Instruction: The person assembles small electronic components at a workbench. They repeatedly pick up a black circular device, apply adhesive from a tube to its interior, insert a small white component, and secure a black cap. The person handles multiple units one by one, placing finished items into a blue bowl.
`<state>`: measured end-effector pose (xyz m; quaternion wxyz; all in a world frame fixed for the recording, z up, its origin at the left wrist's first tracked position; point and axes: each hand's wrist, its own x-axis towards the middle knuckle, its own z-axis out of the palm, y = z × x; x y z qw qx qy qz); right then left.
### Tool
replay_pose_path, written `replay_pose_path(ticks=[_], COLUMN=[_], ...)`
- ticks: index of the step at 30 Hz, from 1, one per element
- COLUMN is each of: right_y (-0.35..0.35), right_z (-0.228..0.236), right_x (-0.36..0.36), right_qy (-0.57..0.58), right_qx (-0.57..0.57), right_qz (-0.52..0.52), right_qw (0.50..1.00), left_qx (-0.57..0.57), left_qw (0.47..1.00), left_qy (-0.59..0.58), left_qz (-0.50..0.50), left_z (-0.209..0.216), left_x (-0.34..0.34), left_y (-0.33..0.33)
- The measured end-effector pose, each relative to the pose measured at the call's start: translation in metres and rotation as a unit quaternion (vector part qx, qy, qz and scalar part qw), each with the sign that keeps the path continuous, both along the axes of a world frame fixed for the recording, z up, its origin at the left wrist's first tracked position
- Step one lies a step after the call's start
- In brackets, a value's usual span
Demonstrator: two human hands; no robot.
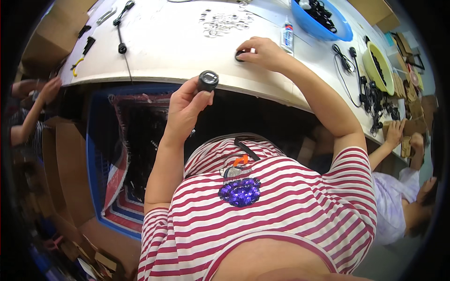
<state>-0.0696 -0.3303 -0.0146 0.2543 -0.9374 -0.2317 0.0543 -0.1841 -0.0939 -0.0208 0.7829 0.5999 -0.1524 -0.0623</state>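
Observation:
My left hand (185,107) is closed round a short black cylinder with a clear, shiny lens-like end (208,78), held upright just off the table's near edge. It resembles a flashlight head, but I cannot tell its exact kind. On the white tabletop (171,56), the fingers of my right hand (265,53) pinch a small black round part (239,55), partly hidden by the fingertips. Right beside that hand stands a white, blue and red tube (287,36) with a narrow nozzle. Many small rings (226,23) lie scattered farther back.
A blue basin (344,32) with black parts sits at the far right, near a yellow basin (385,77) and black cables (372,100). Yellow-handled pliers (78,64) lie at left. Below the table is a lined blue crate (95,154). Other people's hands (394,133) show on both sides.

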Motion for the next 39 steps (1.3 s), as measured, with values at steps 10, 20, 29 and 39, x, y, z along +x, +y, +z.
replay_pose_path(ticks=[10, 20, 29, 39], right_y=[0.015, 0.034, 0.043, 0.037], right_z=[0.013, 0.070, 0.069, 0.115], right_x=[-0.035, -0.059, -0.058, -0.066], right_qy=[-0.071, -0.096, -0.109, 0.003], right_qx=[0.016, 0.236, 0.226, 0.097], right_qz=[0.039, 0.176, 0.231, 0.321], right_qw=[0.997, 0.951, 0.940, 0.942], left_qx=[-0.021, -0.016, 0.087, 0.019], left_qw=[0.998, 0.998, 0.995, 0.991], left_qy=[0.053, 0.064, 0.038, 0.049], left_qz=[0.017, -0.004, 0.017, -0.123], left_z=[-0.006, -0.009, 0.010, 0.012], left_x=[0.005, 0.011, 0.007, 0.005], left_y=[0.005, -0.002, -0.006, -0.001])
